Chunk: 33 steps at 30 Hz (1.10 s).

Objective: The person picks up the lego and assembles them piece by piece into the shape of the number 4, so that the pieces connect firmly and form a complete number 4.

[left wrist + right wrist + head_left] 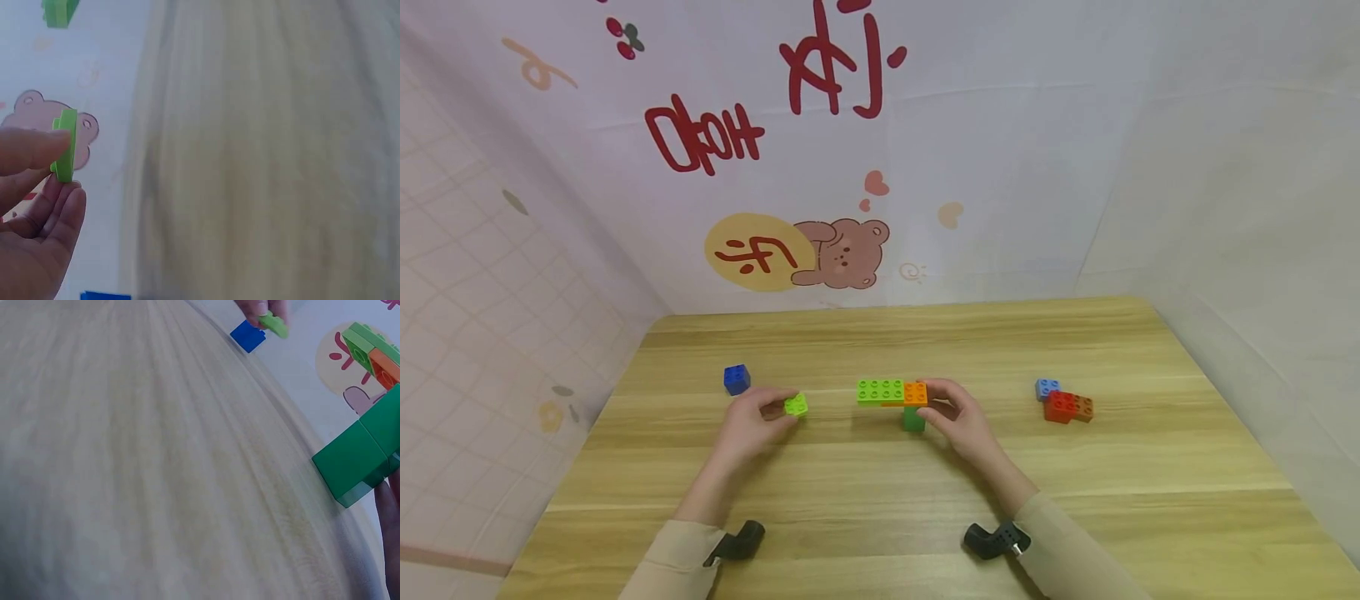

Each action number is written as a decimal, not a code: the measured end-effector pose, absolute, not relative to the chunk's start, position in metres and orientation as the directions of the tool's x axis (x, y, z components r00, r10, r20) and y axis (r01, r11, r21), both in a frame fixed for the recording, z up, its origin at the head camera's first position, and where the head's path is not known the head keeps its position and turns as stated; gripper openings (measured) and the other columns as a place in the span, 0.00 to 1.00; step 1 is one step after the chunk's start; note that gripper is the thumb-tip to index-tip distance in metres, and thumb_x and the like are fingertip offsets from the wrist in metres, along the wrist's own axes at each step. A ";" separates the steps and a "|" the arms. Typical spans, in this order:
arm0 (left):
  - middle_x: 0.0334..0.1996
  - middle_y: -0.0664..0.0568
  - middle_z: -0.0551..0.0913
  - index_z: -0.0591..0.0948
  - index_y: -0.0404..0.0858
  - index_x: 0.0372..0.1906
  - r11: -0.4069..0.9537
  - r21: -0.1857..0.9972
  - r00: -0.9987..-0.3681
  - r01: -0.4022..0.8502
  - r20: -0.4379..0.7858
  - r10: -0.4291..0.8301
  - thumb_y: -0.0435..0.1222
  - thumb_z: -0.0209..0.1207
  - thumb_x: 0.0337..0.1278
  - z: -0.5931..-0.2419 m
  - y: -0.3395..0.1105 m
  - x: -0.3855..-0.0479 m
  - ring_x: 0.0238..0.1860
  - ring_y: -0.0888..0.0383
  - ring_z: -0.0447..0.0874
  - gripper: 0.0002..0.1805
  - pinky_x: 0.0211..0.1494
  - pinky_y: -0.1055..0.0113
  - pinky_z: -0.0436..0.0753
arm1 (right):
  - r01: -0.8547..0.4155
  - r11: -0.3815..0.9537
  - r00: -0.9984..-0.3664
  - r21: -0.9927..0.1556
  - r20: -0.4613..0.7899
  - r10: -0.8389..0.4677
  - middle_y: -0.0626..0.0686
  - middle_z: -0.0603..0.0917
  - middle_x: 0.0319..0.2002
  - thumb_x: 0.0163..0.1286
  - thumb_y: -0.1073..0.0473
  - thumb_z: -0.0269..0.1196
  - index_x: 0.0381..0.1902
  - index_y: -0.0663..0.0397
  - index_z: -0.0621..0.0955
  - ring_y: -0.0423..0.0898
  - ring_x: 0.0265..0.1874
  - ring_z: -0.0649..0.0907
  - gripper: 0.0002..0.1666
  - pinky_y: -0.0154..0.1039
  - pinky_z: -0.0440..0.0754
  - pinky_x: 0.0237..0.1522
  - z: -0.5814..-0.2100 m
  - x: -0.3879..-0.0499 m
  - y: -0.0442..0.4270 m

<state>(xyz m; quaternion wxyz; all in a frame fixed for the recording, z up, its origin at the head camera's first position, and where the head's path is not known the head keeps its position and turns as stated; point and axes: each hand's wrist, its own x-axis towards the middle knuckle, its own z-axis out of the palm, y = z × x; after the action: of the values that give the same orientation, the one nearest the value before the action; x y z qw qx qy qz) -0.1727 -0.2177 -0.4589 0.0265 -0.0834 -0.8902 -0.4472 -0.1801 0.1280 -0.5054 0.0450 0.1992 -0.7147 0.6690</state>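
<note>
The left hand (751, 423) pinches a lime brick (796, 406) between thumb and fingers, nearer the left edge of the tabletop (857, 508). The right hand (961, 422) has fingers clamped on the stack (880, 391), midway between the side edges.

From above, the head camera faced the table (865, 500); nearer, tilted wrist views shared the small lime block (796, 406).

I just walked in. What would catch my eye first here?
Probably the green-and-orange block build, held by the right hand near the middle of the wood-grained table. To its left, the left hand pinches a small lime block. Behind, a cartoon bear against a yellow circle stands out on the white cloth.
</note>
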 end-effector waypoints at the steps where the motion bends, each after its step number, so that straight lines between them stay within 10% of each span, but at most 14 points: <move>1: 0.47 0.43 0.82 0.85 0.32 0.52 0.585 0.791 -0.983 0.181 0.127 0.132 0.25 0.70 0.51 -0.457 -0.216 -0.173 0.48 0.46 0.82 0.20 0.52 0.55 0.84 | -0.347 0.026 -0.916 -0.938 0.333 -0.225 0.66 0.79 0.54 0.64 0.76 0.64 0.58 0.69 0.76 0.54 0.51 0.80 0.23 0.34 0.81 0.53 -0.505 -0.180 0.128; 33: 0.46 0.48 0.83 0.87 0.35 0.50 0.488 0.738 -0.879 0.467 0.324 0.351 0.28 0.73 0.47 -0.404 -0.107 -0.178 0.44 0.52 0.82 0.20 0.50 0.50 0.83 | -0.384 0.020 -0.899 -0.923 0.368 -0.237 0.68 0.77 0.55 0.65 0.78 0.62 0.57 0.72 0.75 0.45 0.51 0.80 0.22 0.38 0.81 0.54 -0.508 -0.182 0.128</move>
<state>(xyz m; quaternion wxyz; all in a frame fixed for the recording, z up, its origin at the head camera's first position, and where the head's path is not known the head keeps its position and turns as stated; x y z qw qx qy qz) -0.1779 -0.1066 -0.4035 0.0648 -0.2376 -0.8600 -0.4469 -0.1815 0.1281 -0.5082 0.0552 0.2180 -0.7122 0.6650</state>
